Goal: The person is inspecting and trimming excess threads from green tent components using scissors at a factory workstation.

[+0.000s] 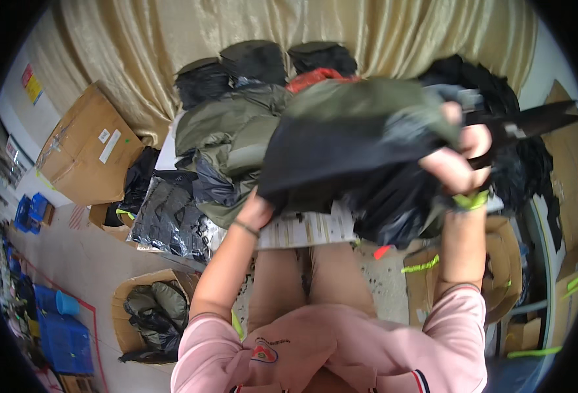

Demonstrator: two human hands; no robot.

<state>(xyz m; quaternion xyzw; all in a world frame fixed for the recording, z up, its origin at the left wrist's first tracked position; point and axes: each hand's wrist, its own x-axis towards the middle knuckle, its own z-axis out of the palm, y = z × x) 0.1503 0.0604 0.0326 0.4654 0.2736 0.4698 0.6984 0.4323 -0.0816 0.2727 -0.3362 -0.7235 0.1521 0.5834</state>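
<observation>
An olive-and-black fabric piece (338, 141), partly blurred by motion, is stretched above the table in front of me. Whether it is a garment or a bag I cannot tell. My left hand (256, 211) is closed on its lower left corner. At its right edge my right hand (458, 160) grips it, the fingers smeared by motion. A dark flat strip (531, 128) sticks out to the right past that hand. Puffy olive fabric (233, 121) lies heaped on the left of the table, partly behind the held piece.
Dark bundles (253, 62) stand along the gold curtain (269, 23), beside a red piece (322, 78). Black fabric (528, 170) is piled at right. Plastic-wrapped black goods (171, 213) lie at left. Open cartons (122, 308) flank my legs; a large carton (89, 147) stands far left.
</observation>
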